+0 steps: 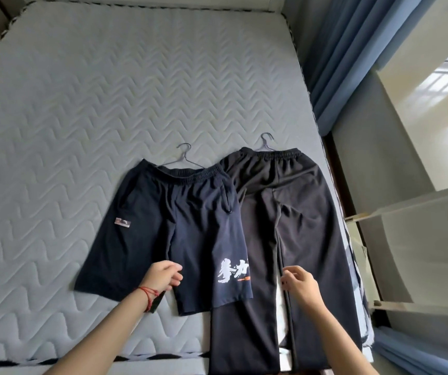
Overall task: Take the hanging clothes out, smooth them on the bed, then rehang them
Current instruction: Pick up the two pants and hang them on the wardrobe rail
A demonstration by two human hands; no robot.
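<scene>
Navy shorts (174, 226), white lettering on one leg, flat on quilted mattress (82, 90); wire hanger (183, 158) at waistband. Black trousers (293, 226) just right of shorts, overlapped, second hanger (267, 142). Left hand (162, 277) fingers curled at shorts' crotch hem; right hand (301, 285) loosely curled over trousers.

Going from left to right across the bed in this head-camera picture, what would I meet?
Bare mattress → navy shorts → black long trousers → blue curtain. The left hand is over the shorts, the right hand over the trousers.

curtain (334, 63): blue, hanging just beyond the bed's right edge
floor (374, 147): grey, right of the curtain
window reflection (444, 85): bright, far right
</scene>
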